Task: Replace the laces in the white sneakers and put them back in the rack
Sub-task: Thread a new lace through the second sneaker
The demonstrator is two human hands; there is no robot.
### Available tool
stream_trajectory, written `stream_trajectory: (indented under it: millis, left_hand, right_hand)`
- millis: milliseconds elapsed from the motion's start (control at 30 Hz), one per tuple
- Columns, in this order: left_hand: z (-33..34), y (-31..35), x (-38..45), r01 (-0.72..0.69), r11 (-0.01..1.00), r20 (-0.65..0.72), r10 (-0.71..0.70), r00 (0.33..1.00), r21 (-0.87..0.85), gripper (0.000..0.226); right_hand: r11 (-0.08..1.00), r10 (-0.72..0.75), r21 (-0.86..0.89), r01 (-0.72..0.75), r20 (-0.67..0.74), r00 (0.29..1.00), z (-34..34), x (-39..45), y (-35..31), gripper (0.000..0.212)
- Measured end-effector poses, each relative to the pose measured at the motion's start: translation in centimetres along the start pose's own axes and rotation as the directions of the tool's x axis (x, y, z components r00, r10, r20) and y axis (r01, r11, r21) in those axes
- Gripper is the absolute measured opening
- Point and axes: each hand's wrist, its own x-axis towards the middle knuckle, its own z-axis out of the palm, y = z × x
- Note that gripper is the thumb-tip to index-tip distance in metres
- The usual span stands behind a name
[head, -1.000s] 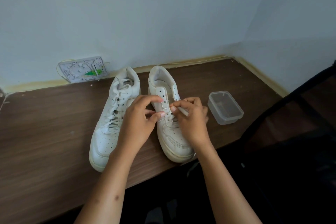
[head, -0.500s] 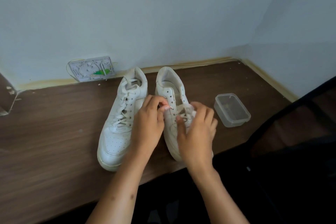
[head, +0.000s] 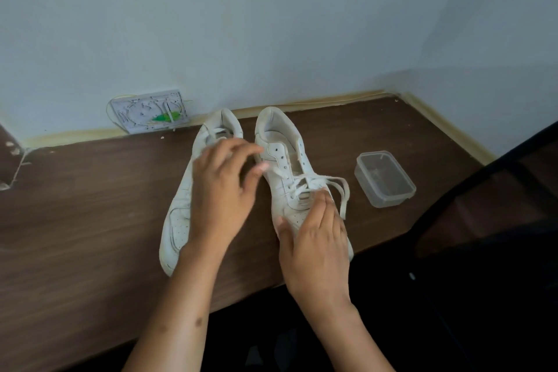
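White sneakers stand side by side on the brown wood-grain table (head: pixel 75 220), heels toward the far wall. The left sneaker (head: pixel 181 208) is fully laced. The right sneaker (head: pixel 283 166) is laced only over its lower eyelets, and its lace (head: pixel 338 187) trails loose to the right. The left hand (head: pixel 220 190) hovers above the gap between them, blurred, fingers loosely curled and grasping nothing. The right hand (head: pixel 314 248) rests on the right sneaker's toe, fingers extended. A clear plastic container (head: pixel 385 180) sits further right.
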Motion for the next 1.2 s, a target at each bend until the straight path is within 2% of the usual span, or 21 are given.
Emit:
stream_trajectory:
  millis: [67,167,233,300,400,467,533,633,733,833,900,967,1033,1100,1200]
  left_hand:
    - [0.8,0.9,-0.3,-0.052,0.998,0.128,0.048,0.991,0.024,0.019]
    - [1.7,1.8,-0.8,-0.069,0.997,0.134,0.064,0.989,0.034,0.004]
    - [1.6,1.8,-0.7,-0.033,0.997,0.070,0.029,0.997,0.063,0.006]
    - [0.8,1.1,-0.2,0.067,0.995,-0.067,-0.062,0.996,0.074,0.007]
    - [-0.9,-0.8,0.3,0.277,0.957,-0.275,-0.245,0.930,0.084,0.006]
    - [-1.4,-1.6,0.2,0.371,0.921,-0.287,-0.326,0.901,0.116,0.010]
    - [-1.2,-1.7,0.1,0.318,0.941,-0.218,-0.288,0.932,0.117,0.016]
    - [0.2,0.0,0.0,0.061,0.993,-0.030,-0.058,0.998,0.097,0.022]
    - [1.5,2.0,-0.4,-0.100,0.988,0.081,0.091,0.993,0.121,0.007]
    - [1.8,2.0,-0.4,-0.062,0.984,0.028,0.058,0.998,0.169,0.007]
    - [1.2,1.1,-0.1,0.055,0.980,-0.099,-0.037,0.994,0.192,0.011]
    - [0.1,0.0,0.2,0.211,0.958,-0.243,-0.160,0.957,0.196,0.012]
    - [-0.7,-0.8,0.2,0.292,0.935,-0.310,-0.221,0.925,0.202,0.013]
    - [-0.9,-0.8,0.1,0.242,0.951,-0.288,-0.182,0.940,0.190,0.013]
    - [0.1,0.5,0.0,0.005,0.984,-0.097,0.012,0.995,0.177,0.015]
  right_hand:
    - [1.000,0.000,0.008,-0.001,0.044,0.999,0.0,0.3,0.1,0.077]
    - [0.996,0.015,-0.091,-0.012,0.036,0.999,0.4,0.1,-0.1,0.074]
    - [0.993,0.030,-0.115,-0.027,0.017,0.999,0.7,0.1,-0.1,0.076]
    - [0.993,0.001,-0.116,0.002,0.026,1.000,0.7,0.1,0.2,0.076]
    - [0.996,-0.038,-0.077,0.045,0.087,0.995,0.3,0.2,0.3,0.079]
    - [0.994,-0.033,-0.099,0.039,0.056,0.998,0.3,0.2,0.3,0.079]
    - [0.995,-0.008,-0.103,0.011,0.029,1.000,0.5,0.2,0.2,0.077]
    - [0.995,0.016,-0.094,-0.016,0.001,1.000,0.8,0.2,0.2,0.075]
    - [0.994,0.019,-0.105,-0.020,-0.014,1.000,0.7,0.3,-0.1,0.075]
    - [0.993,0.010,-0.116,-0.013,-0.026,1.000,0.7,0.3,0.0,0.075]
    - [0.993,0.009,-0.121,-0.012,-0.026,1.000,0.7,0.3,0.1,0.076]
    - [0.993,0.002,-0.121,-0.005,-0.024,1.000,0.8,0.3,0.1,0.075]
    - [0.993,0.001,-0.115,-0.003,-0.019,1.000,0.8,0.3,0.2,0.076]
    - [0.994,0.001,-0.109,-0.002,-0.011,1.000,0.8,0.3,0.1,0.076]
    - [0.995,0.003,-0.105,-0.002,0.000,1.000,0.8,0.4,0.0,0.074]
